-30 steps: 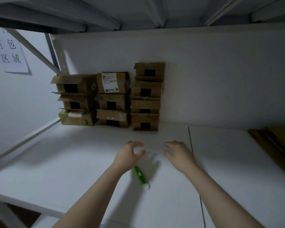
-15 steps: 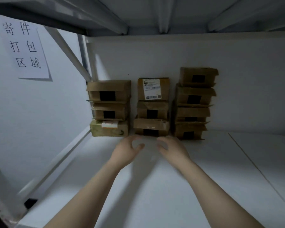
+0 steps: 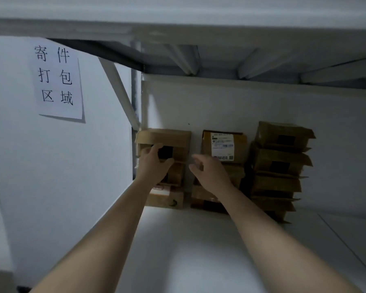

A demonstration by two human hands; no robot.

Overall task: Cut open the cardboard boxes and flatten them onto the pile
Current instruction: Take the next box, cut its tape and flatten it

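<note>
Three stacks of brown cardboard boxes stand at 12 o'clock on the white worktop against the back wall, contents not visible. Flaps are creased, with dark patches on the fronts. The labelled box tops the middle stack. Left hand is on the left stack's top box, grip unclear. Right hand, at 1 o'clock, is loosely curled and empty, hiding the middle boxes.

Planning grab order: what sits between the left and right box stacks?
Head view: the middle stack, labelled box on top, right hand in front of it.
</note>
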